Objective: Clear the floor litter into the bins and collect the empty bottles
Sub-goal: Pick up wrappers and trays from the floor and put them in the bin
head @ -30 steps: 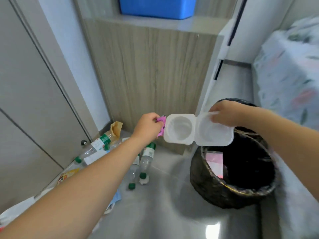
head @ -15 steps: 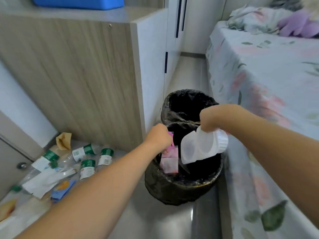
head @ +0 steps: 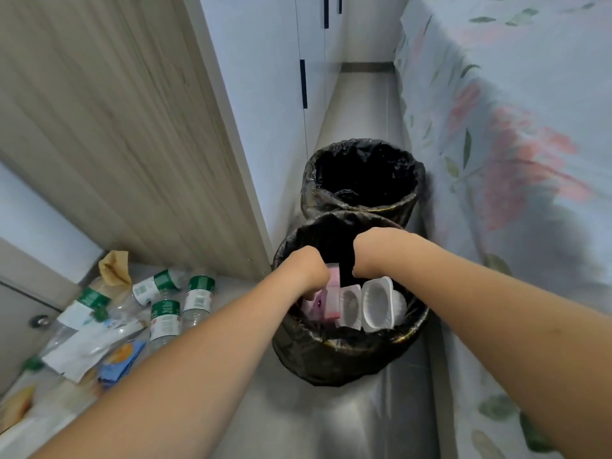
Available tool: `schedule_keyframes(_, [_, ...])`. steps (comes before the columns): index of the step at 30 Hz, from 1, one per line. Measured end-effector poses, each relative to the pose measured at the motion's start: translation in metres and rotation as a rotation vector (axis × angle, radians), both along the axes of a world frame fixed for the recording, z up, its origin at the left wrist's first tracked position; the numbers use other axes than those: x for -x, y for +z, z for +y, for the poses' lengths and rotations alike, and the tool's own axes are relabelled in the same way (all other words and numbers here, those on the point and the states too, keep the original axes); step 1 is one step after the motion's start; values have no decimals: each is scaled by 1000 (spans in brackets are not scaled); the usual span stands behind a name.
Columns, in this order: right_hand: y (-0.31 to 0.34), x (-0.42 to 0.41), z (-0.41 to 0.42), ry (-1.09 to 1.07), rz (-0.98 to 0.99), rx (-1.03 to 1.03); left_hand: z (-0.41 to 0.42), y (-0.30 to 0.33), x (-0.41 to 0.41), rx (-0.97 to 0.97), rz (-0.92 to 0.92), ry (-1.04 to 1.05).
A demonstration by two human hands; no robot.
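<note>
1. Dropping litter into the near bin (head: 347, 356): white twin-cup tray (head: 369, 304) and pink wrappers (head: 328, 301) lie inside, against its front wall.
2. Judged partly done: some litter binned, plenty left on the floor; bottle collection not yet begun.
3. Left hand (head: 306, 271) over the bin mouth, directly above the pink wrappers, fingers curled downward; contact with the pink packet hidden by the knuckles, so grip impossible to tell.
4. Right hand (head: 374, 251) just above and behind the tray, fingers curled under; no visible hold on the tray, though fingertips out of sight, so cannot tell.
5. Still waiting on the floor to the left: empty bottles (head: 165, 313) with green labels, a brown paper bag (head: 114, 268), a blue packet (head: 121, 361), white wrappers (head: 82, 347).
6. Far bin (head: 361, 197) touching the near one from behind, black liner, contents too dark to read.
7. Floral bedspread (head: 513, 160) close on the right; wooden cabinet (head: 116, 127) on the left.
</note>
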State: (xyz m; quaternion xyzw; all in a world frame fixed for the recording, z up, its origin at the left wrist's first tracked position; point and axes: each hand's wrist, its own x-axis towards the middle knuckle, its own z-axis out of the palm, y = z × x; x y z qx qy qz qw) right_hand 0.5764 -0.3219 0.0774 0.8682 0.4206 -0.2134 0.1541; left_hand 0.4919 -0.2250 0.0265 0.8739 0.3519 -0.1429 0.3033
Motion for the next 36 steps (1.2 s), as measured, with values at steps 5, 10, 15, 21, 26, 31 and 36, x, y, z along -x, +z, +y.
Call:
schedule_keyframes(5, [6, 9, -6, 24, -27, -65, 3, 18, 13, -160, -12, -124])
schedule_keyframes(10, [26, 29, -1, 59, -20, -166, 11, 53, 50, -276, -151, -183])
schedule_keyframes(15, [47, 69, 26, 126, 31, -308, 46, 83, 108, -377, -360, -28])
schedule_keyframes(21, [51, 148, 89, 232, 95, -356, 105, 83, 209, -447, -321, 132])
schedule_keyframes(26, [30, 233, 137, 338, 177, -337, 135, 68, 317, -423, -140, 104])
schedule_keyframes(31, [-24, 339, 168, 427, 312, -236, 151, 15, 440, -242, 67, 128])
schedule_keyframes(36, [-104, 435, 160, 505, 422, -66, 139, -36, 520, -165, 205, 86])
